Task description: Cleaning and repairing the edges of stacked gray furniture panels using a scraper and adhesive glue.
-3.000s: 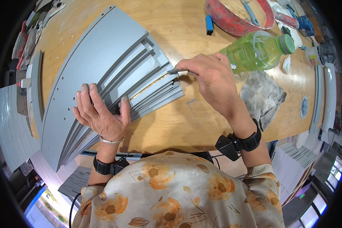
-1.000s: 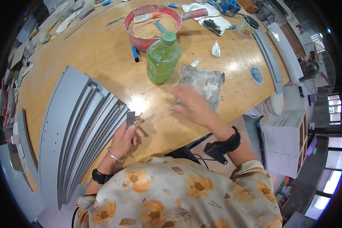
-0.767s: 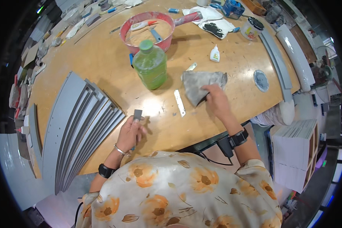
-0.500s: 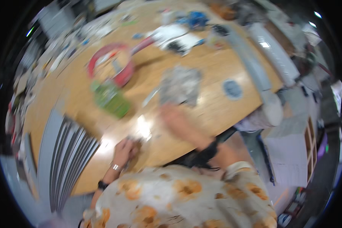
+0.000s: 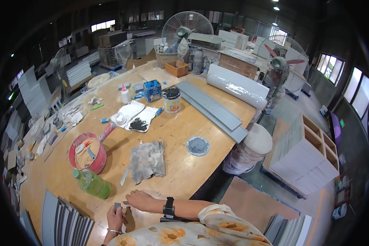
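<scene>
Close to the table's near edge, my left hand (image 5: 115, 220) pinches a small flat grey piece (image 5: 117, 205) that sticks up from its fingertips. Beside it my right hand (image 5: 138, 200) reaches in from the right, its fingers closed on another small grey piece (image 5: 126, 203); the two hands are slightly apart. A stained grey rag (image 5: 148, 162) lies beyond my right hand, and a thin pale strip (image 5: 124, 175) lies at the rag's left. Left of these stands a green bottle (image 5: 93, 184), next to a red pan (image 5: 99, 163) of tan powder with tools in it.
A round lid with grey paste (image 5: 197, 146) lies near the table's right side. Grey boards (image 5: 211, 110), a paint-smeared can (image 5: 171, 101), a blue box (image 5: 152, 91) and a stained white cloth (image 5: 132, 117) are farther back. Grey panels (image 5: 67, 223) stand at the near left.
My right hand has left the rag's near edge and come beside my left hand. The view has tilted up and sharpened, showing more of the workshop.
</scene>
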Available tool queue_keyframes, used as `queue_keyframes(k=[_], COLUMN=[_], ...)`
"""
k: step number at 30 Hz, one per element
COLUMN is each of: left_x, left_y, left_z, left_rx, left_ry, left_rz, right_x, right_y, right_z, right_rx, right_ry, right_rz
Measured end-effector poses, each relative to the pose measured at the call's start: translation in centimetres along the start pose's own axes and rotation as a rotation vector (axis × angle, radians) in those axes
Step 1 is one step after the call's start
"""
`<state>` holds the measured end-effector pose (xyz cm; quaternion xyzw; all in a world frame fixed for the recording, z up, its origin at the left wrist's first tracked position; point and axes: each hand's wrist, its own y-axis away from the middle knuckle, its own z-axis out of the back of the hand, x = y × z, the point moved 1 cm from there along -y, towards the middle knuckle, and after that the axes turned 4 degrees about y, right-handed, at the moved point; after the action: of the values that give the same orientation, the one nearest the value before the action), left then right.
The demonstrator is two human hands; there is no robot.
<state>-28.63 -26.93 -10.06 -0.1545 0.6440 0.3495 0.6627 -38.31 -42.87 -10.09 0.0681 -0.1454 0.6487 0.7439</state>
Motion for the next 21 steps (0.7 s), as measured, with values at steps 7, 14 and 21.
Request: queue_keyframes(k=[7,14,21], left_x=[-0.9,-2.2,-2.5], left_y=[-1.5,-2.5,-1.9], left_z=[-1.5,-5.3,-6.9], left_rx=[0.126,0.442,0.670], left_ry=[0.142,0.138,0.025], left_rz=[0.070,0.102,0.044], right_x=[-4.5,-0.4,-1.6], right_y=[3.5,6.5,9.6], right_z=[-1.9,2.8,1.9], right_rx=[-0.182,-0.022,0.109], right_ry=[-0.655,-1.268,-1.567], right_rz=[-0.151,-0.444,-0.501])
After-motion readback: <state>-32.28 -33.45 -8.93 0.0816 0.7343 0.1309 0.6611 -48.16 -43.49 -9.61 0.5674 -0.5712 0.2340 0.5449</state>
